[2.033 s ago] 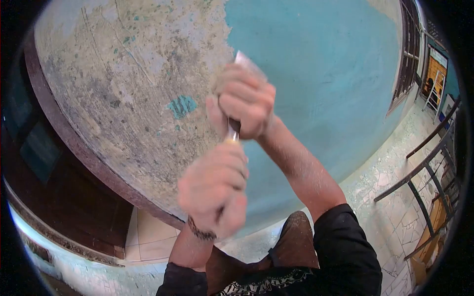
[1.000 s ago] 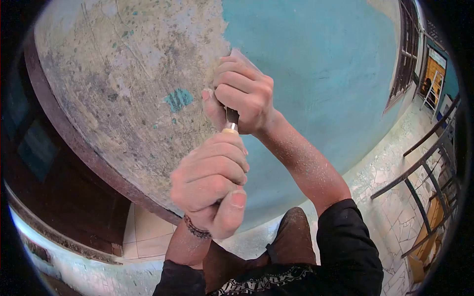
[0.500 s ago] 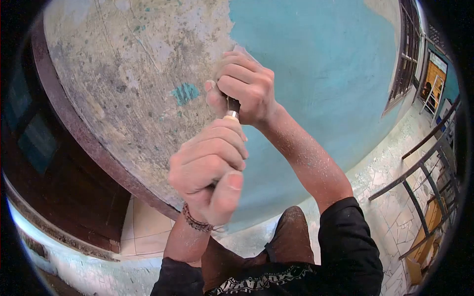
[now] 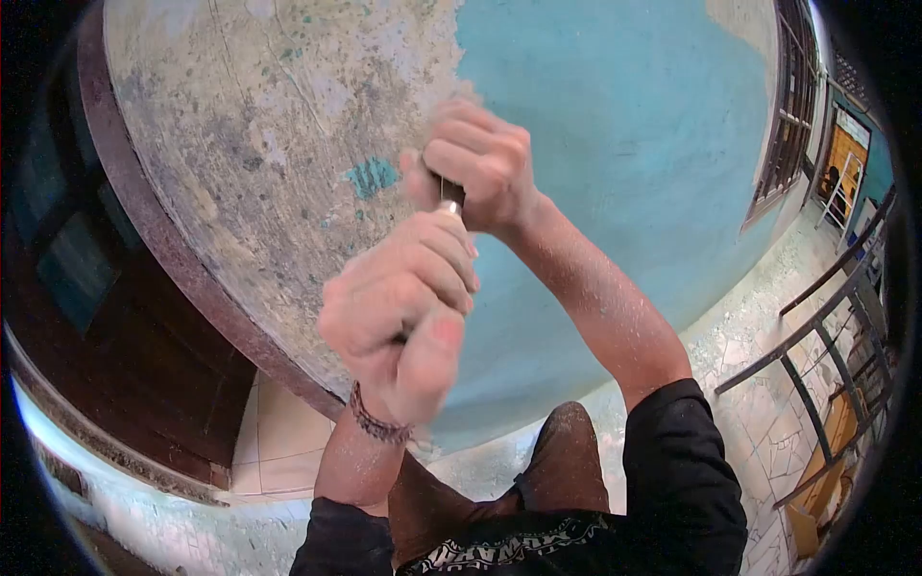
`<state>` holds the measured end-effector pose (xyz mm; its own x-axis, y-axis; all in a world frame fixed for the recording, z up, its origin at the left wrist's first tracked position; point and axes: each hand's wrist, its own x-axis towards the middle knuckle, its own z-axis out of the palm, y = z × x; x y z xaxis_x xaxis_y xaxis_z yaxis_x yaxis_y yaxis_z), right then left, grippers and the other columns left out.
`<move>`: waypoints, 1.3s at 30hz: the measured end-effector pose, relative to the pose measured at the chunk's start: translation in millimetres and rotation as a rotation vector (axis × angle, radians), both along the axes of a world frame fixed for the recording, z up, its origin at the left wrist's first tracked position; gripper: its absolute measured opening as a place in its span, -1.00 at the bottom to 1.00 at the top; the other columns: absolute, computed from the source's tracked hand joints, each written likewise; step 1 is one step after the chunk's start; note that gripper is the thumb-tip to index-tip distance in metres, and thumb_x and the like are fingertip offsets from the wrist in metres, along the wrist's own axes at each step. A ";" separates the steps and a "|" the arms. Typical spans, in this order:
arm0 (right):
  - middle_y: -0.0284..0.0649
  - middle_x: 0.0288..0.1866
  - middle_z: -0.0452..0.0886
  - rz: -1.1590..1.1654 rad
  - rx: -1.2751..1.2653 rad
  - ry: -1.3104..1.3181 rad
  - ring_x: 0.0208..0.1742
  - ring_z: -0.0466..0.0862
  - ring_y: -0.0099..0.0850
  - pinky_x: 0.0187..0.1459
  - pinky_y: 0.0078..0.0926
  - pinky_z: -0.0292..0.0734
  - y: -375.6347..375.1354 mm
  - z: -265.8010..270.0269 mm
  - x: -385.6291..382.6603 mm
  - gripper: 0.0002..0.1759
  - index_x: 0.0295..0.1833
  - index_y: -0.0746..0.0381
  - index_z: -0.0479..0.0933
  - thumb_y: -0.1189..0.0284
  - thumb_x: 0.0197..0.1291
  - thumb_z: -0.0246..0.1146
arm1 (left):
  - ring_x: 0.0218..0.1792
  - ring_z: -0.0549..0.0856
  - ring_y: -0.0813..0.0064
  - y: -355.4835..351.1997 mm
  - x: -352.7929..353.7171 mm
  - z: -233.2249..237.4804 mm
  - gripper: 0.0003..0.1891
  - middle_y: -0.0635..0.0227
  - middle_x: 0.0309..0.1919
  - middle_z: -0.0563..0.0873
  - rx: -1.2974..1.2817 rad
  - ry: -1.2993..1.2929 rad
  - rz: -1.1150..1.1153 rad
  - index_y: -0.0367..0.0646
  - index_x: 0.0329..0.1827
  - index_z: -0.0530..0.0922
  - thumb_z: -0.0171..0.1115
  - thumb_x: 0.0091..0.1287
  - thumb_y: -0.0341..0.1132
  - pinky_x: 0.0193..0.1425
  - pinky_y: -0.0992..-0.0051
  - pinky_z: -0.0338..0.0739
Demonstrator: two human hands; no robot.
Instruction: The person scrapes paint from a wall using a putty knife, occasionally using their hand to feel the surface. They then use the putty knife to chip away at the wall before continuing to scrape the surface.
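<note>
Scraper (image 4: pixel 450 205), upright before the wall, near the border of mottled plaster (image 4: pixel 279 202) and blue paint (image 4: pixel 624 154); its far end is blurred and contact with the wall cannot be told. The left hand (image 4: pixel 396 312), at 7 o'clock from the ferrule (image 4: pixel 448 207), is closed around the handle; a bracelet (image 4: pixel 375 423) rings its wrist. The right hand (image 4: pixel 477 161), at 1 o'clock, grips the blade end. A paint remnant (image 4: pixel 373 178) lies at 10 o'clock, a dark door (image 4: pixel 192 403) at 8, a railing (image 4: pixel 783 356) at 4.
</note>
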<state>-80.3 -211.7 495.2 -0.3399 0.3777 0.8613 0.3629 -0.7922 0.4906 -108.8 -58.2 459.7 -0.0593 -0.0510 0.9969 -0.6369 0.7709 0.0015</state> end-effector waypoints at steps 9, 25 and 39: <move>-0.22 -0.63 0.39 -0.024 0.005 0.059 -0.54 0.52 -0.29 -0.48 -0.37 0.51 1.3 12.7 -2.6 -0.65 -0.67 0.24 0.24 0.64 -0.17 0.33 | -0.55 0.51 0.35 -3.8 0.8 15.6 -0.70 0.28 -0.63 0.51 -0.017 -0.036 -0.075 -0.25 -0.66 0.36 0.20 0.24 -0.44 -0.36 0.35 0.47; -0.26 -0.61 0.40 -0.012 -0.011 -0.058 -0.50 0.55 -0.32 -0.47 -0.39 0.53 -1.1 18.8 4.9 -0.67 -0.65 0.26 0.28 0.62 -0.14 0.35 | -0.58 0.46 0.37 -4.5 4.8 10.7 -0.75 0.26 -0.64 0.45 0.006 -0.013 0.047 -0.26 -0.66 0.27 0.11 0.14 -0.53 -0.38 0.36 0.46; -0.25 -0.61 0.39 0.060 -0.043 -0.017 -0.53 0.51 -0.29 -0.45 -0.40 0.54 -3.7 27.3 3.4 -0.68 -0.66 0.24 0.26 0.67 -0.20 0.32 | -0.58 0.47 0.35 -12.7 4.6 18.4 -0.75 0.27 -0.65 0.45 -0.023 -0.096 0.028 -0.25 -0.66 0.28 0.15 0.10 -0.54 -0.41 0.38 0.38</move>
